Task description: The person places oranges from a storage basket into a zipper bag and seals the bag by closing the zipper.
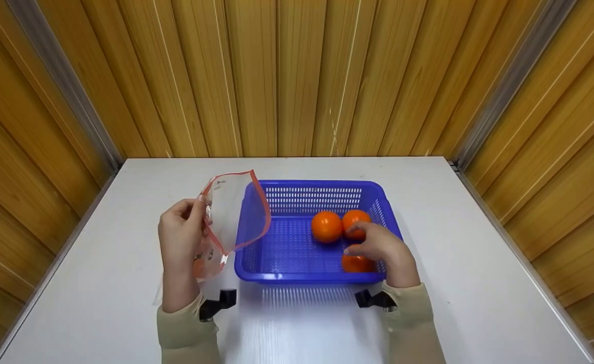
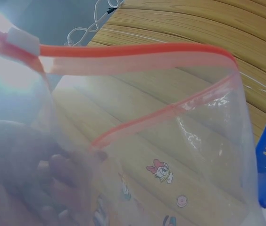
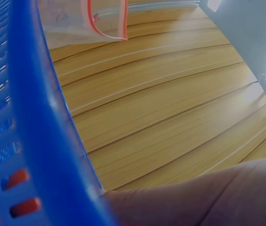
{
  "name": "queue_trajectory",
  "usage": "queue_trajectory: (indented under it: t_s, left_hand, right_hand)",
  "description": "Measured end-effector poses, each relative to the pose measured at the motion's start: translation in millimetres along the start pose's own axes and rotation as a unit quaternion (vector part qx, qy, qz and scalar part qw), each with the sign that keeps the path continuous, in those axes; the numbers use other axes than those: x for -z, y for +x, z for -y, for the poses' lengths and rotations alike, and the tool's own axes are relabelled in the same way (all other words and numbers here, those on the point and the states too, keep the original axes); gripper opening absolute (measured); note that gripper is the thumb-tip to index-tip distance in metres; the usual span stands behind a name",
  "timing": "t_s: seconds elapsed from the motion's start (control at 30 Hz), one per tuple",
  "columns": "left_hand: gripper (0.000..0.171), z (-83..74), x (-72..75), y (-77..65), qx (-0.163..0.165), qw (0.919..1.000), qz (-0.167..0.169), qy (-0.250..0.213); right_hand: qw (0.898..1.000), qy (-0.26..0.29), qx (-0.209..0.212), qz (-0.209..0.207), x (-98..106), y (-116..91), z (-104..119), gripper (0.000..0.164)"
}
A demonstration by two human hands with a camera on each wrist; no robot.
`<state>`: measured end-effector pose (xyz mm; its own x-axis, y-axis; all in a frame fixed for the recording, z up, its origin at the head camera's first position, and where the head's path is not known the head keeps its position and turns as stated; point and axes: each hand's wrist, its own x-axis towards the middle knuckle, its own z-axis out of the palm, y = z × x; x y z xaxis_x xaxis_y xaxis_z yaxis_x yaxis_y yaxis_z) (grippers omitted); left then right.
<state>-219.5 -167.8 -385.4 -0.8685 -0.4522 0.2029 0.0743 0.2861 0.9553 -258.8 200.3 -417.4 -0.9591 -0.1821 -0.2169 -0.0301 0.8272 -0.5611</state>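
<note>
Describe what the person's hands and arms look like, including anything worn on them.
The left hand and right hand wear no gloves. The left sleeve and right sleeve are plain pale beige, ending around the wrists. A small, blocky black mount sits at the left wrist, a similar black bracket at the right. No cables show on either.

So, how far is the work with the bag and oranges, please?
Done: the bag is open. In hand: the left hand pinches its edge; the right hand reaches among three oranges in the basket. Remaining: probably bagging those three, then closing the slider. The orange patch low on the bag is unclear.
</note>
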Motion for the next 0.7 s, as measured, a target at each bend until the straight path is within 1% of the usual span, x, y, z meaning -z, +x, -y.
queue_trajectory:
  t_s: [0.1, 0.2, 0.3, 0.43, 0.7]
  left_hand:
    - [0.029, 0.4, 0.2, 0.2, -0.001, 1.0000, -0.001, 0.006]
    - [0.028, 0.3, 0.2, 0.1, 0.000, 1.0000, -0.003, 0.009]
    - [0.028, 0.1, 0.5, 0.1, 0.000, 1.0000, -0.003, 0.006]
    - [0.029, -0.2, 0.9, -0.4, -0.002, 1.0000, -0.002, 0.005]
    - [0.029, -1.4, 1.0, 0.0, 0.005, 1.0000, 0.002, 0.003]
  right_hand:
    - [1.000, -0.011, 0.001, 0.013, -2.0, 1.7, -1.6, 0.049]
    - [1.000, -0.008, -0.010, 0.025, -3.8, 3.1, -2.2, 0.049]
    - [0.999, -0.013, -0.012, 0.035, -5.6, 4.5, -3.2, 0.049]
    - [0.999, -0.031, -0.009, 0.044, -7.8, 6.2, -4.3, 0.048]
    - [0.997, -0.058, -0.001, 0.056, -10.5, 7.4, -5.6, 0.049]
